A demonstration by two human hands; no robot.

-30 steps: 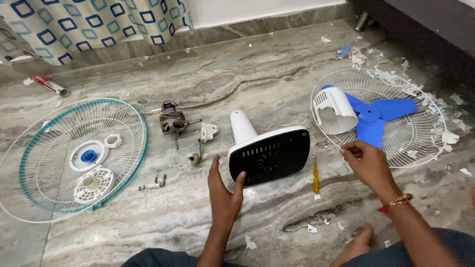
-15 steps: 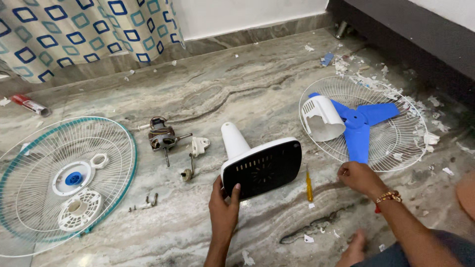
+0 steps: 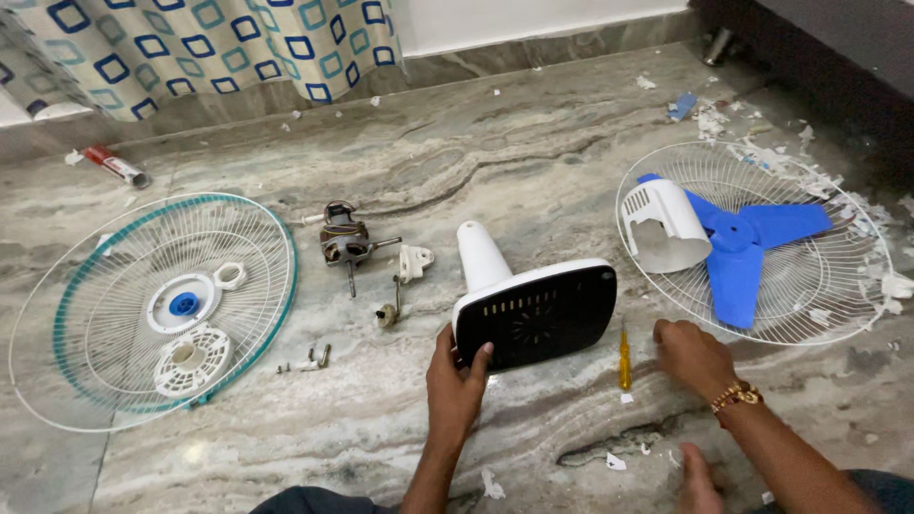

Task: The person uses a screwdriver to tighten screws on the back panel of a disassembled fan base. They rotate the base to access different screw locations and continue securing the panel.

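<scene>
Head view: left hand (image 3: pixel 455 381) grips the near-left edge of the tilted fan base (image 3: pixel 533 309) at mid-floor; right hand (image 3: pixel 692 354), loosely curled and holding nothing, rests beside a yellow screwdriver (image 3: pixel 625 354). Farther right, the blue blade (image 3: pixel 738 249) lies in a grille (image 3: pixel 809 314).

Right hand (image 3: pixel 693 354): your curled fingers hide the palm; whether it grips anything, you can't tell.
Small metal screws (image 3: pixel 307 361): too small to count.
Dark cabinet (image 3: pixel 838 48): cut off by the frame edge.
</scene>
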